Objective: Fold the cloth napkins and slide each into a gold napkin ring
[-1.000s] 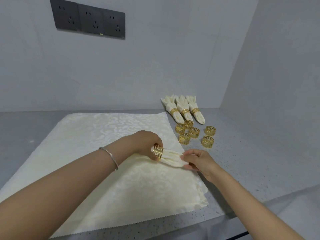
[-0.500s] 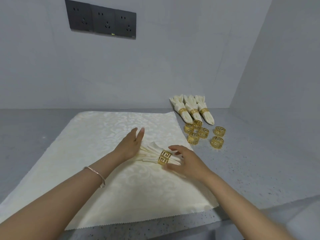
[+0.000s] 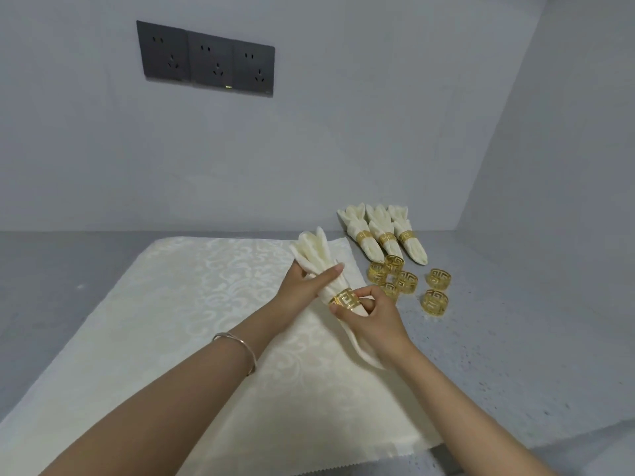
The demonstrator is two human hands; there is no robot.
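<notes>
A folded cream napkin (image 3: 314, 250) is lifted above the table, its fanned end pointing up and away. A gold napkin ring (image 3: 344, 300) sits around its middle. My left hand (image 3: 305, 286) grips the napkin just above the ring, thumb across the front. My right hand (image 3: 372, 319) pinches the ring and holds the napkin's lower end, whose tail hangs down past my wrist. Three napkins in rings (image 3: 385, 237) lie side by side at the back right. Several loose gold rings (image 3: 405, 281) sit in front of them.
A large cream damask cloth (image 3: 178, 331) is spread flat over the grey speckled table (image 3: 515, 338). Grey walls close in behind and on the right. A dark socket panel (image 3: 206, 60) hangs on the back wall. The table's front edge runs near the bottom right.
The ringed napkin lay on the cloth pointing left; both hands have lifted it and turned it so the fan points up and away. The ring now sits at the napkin's middle.
</notes>
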